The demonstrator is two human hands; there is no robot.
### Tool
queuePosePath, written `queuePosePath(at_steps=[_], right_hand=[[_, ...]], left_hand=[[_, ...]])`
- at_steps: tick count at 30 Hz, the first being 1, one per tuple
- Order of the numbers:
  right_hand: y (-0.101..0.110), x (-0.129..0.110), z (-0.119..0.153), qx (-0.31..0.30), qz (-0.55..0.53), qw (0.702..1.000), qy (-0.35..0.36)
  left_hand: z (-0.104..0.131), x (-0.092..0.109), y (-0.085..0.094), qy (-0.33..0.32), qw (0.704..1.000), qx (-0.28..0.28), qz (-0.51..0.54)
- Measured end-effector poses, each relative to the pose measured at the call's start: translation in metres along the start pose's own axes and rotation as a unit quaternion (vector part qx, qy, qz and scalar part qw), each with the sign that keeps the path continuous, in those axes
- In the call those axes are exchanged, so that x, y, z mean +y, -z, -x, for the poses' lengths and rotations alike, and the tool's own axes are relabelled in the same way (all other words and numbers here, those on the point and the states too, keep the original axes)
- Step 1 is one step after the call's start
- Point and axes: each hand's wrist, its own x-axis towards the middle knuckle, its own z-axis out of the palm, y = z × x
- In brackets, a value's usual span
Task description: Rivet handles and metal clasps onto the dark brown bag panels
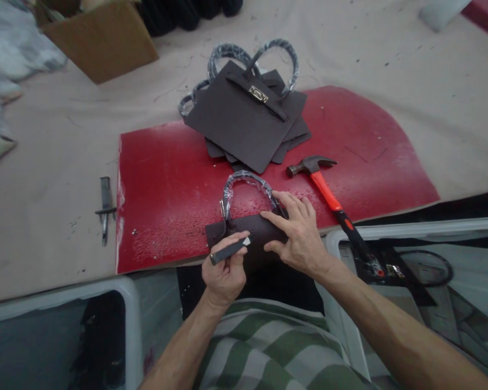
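A dark brown handbag panel (264,227) lies in front of me, its near part hanging over the board's edge. Its looped handle (246,176) is wrapped in clear plastic and points away from me. My left hand (225,268) grips a dark, slim tool (229,251) with a pale slanted tip, held over the panel by the left handle base; its exact kind is unclear. My right hand (296,230) rests on the panel's right side, fingers spread, with fingertips near the right handle base.
A red board (158,189) lies under the work. Beyond are stacked bag panels (239,119) with wrapped handles. A claw hammer (327,189) lies right, a metal tool (104,208) left. White bins (132,325) flank me. A cardboard box (101,43) stands far left.
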Motion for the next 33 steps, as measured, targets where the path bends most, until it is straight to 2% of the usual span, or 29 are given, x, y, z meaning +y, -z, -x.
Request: queuePosePath(at_steps=[11,21,28,33], right_hand=[[-0.002,0.001,0.001,0.0,0.002,1.0,-0.006],[-0.001,0.003,0.0,0.002,-0.009,1.0,-0.004],[0.0,0.004,0.0,-0.002,-0.012,1.0,0.001],[-0.001,0.004,0.0,-0.003,-0.013,1.0,0.002]], left_hand=[[-0.023,0.006,-0.006,-0.044,0.995,-0.051,-0.069],[-0.032,0.008,-0.01,-0.002,0.991,-0.094,-0.092],[-0.039,0.008,-0.004,0.019,0.989,-0.127,-0.07],[-0.037,0.008,-0.006,0.018,0.989,-0.119,-0.08]])
